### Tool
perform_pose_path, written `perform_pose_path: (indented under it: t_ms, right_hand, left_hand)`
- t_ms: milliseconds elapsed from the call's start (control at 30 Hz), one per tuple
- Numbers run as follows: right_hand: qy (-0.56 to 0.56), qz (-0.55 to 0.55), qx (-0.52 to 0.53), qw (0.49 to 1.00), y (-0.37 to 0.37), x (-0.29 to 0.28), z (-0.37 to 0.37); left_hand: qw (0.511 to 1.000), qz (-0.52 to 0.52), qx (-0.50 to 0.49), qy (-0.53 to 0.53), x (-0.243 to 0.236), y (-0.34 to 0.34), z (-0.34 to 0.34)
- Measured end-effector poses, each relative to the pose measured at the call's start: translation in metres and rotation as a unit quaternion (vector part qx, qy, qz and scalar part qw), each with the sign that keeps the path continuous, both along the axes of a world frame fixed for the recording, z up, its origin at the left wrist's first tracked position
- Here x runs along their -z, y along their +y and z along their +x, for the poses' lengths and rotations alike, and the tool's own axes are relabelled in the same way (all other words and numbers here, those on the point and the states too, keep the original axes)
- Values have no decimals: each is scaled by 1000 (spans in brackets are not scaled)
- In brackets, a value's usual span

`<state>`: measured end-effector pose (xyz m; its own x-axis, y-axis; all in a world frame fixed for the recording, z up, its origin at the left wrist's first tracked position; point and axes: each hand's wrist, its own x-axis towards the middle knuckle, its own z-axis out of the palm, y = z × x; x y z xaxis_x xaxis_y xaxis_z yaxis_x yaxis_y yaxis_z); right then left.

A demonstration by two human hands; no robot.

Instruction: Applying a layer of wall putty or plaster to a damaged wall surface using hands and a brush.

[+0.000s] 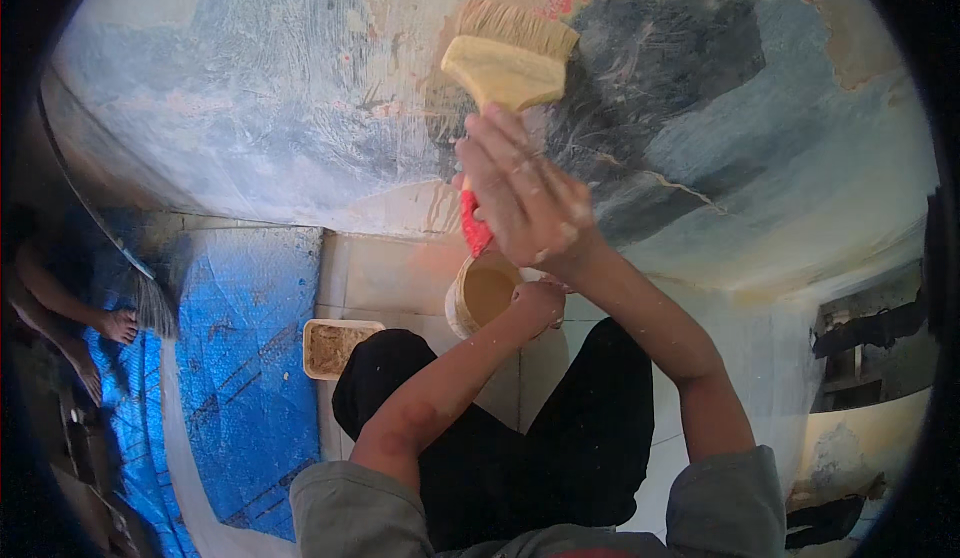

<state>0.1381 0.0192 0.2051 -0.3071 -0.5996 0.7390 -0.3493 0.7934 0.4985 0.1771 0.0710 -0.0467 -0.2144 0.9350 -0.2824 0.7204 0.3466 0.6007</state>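
Observation:
My right hand is closed round the handle of a wide paintbrush. The brush points up and away from me, its pale bristles against the patchy wall. Red wrapping shows at the lower end of its handle. Below it, my left hand is closed at the right rim of a small bucket. Murky tan liquid fills part of the bucket, which is between my knees and the wall. My left fingers are partly hidden.
A shallow rectangular tub with brown residue sits beside my left knee. Blue sheeting covers the floor at left, where a broom leans and another person's bare feet show. Dark clutter lies at far right.

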Motion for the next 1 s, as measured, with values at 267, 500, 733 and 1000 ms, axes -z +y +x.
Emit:
perform_pose_path:
  t_ms: [267, 500, 733, 1000]
  right_hand:
    - [-114, -60, 15, 992, -3, 67, 14]
    - [-244, -211, 31, 946, 19, 65, 39]
    - [-39, -150, -28, 987, 61, -50, 38]
    - [179, 51, -31, 982, 65, -129, 33]
  left_hand:
    - [996, 82, 6, 22, 20, -6, 0]
    - [994, 103, 18, 27, 9, -16, 0]
    - [997, 40, -21, 65, -14, -18, 8]
    - [996, 39, -30, 77, -38, -27, 8]
